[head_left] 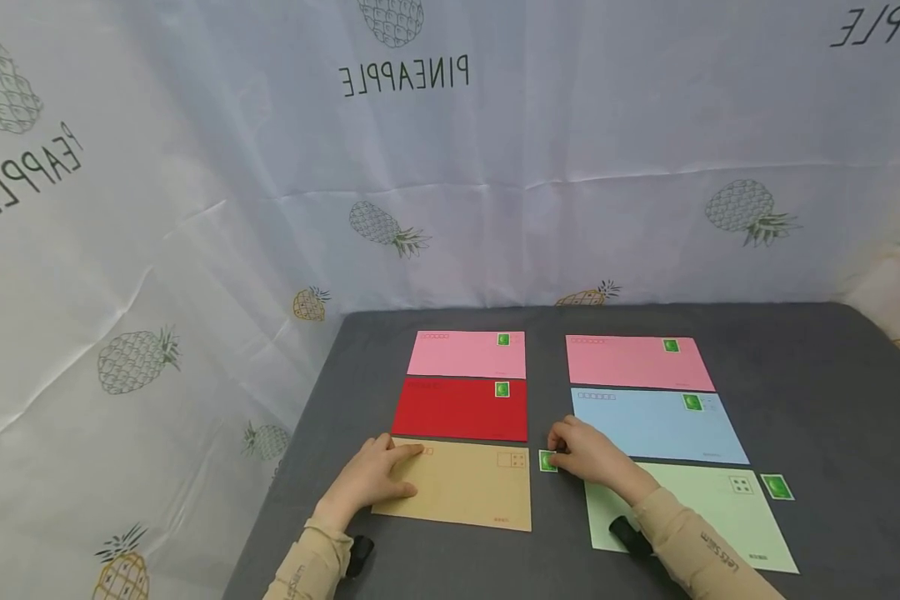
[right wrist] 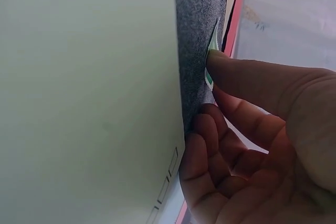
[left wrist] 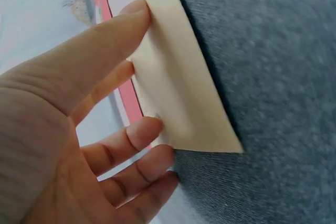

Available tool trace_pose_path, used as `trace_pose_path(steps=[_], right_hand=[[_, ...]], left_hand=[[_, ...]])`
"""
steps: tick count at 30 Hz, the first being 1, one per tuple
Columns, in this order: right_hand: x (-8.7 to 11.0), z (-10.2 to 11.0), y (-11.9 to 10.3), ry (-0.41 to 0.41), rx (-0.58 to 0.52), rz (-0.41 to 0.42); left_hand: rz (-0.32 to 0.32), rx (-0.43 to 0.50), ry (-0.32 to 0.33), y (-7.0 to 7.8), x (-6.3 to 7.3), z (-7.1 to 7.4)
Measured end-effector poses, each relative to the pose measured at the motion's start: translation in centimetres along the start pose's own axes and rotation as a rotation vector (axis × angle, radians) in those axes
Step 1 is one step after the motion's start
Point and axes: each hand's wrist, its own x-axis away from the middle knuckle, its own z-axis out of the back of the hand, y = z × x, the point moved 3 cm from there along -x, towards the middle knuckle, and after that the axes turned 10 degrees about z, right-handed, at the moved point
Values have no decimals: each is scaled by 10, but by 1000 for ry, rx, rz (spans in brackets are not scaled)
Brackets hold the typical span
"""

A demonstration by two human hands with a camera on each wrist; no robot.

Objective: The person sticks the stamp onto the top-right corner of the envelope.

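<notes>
My left hand (head_left: 371,477) rests on the left end of a tan envelope (head_left: 472,492), its thumb and fingers spread. The left wrist view shows the thumb and fingertips touching the tan paper (left wrist: 178,87). My right hand (head_left: 594,452) pinches a green stamp (head_left: 545,461) with a white border, just right of the tan envelope. In the right wrist view the thumb lies over the stamp (right wrist: 213,40), which stands tilted at the fingertips; part of it is hidden. The right forearm passes over a pale green envelope (head_left: 712,504).
Behind the tan envelope lie a red envelope (head_left: 450,412) and a pink envelope (head_left: 450,358), both stamped. On the right, a blue envelope (head_left: 645,425) and another pink envelope (head_left: 622,362) bear stamps. A loose stamp (head_left: 777,487) sits beside the pale green envelope on the grey tabletop (head_left: 832,400).
</notes>
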Motion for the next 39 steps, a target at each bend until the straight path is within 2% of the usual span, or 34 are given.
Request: trace_pose_path(steps=[10,13,19,27,39], right_hand=[[-1,-1,0,-2,-19,-7],[-1,1,0,-20,-36,16],[-4,6,-3,-80,-124,59],[-13,11,-11,-101,-236,69],[-30,-4,-23,-110,-259,90]], left_hand=[[7,-13,5,3,2,1],[5,-17,7,3,2,1],[-4,-21,9,3,1,2],[-8,-28,3,1,0,1],[1,-30,17,-3,-2,-1]])
